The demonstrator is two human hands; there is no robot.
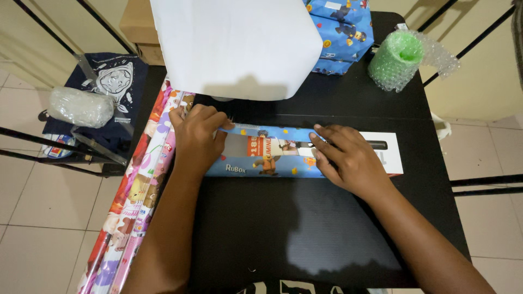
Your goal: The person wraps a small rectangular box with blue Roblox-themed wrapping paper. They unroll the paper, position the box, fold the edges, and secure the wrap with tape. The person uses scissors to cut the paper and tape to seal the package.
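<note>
Both hands press flat, gripping nothing, left hand (pixel 197 136) and right hand (pixel 348 158) on a long flat box (pixel 389 155) half-covered in blue wrapping paper (pixel 272 149) mid black counter (pixel 305 228); looks light, stiff, paper thin and tearable, best held at ends.

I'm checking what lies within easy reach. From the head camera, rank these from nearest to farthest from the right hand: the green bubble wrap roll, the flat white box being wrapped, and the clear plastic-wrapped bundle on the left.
1. Flat white box: under the right hand, mid-table.
2. Green bubble wrap roll: table's far right corner.
3. Clear plastic-wrapped bundle: off the table, far left.
</note>
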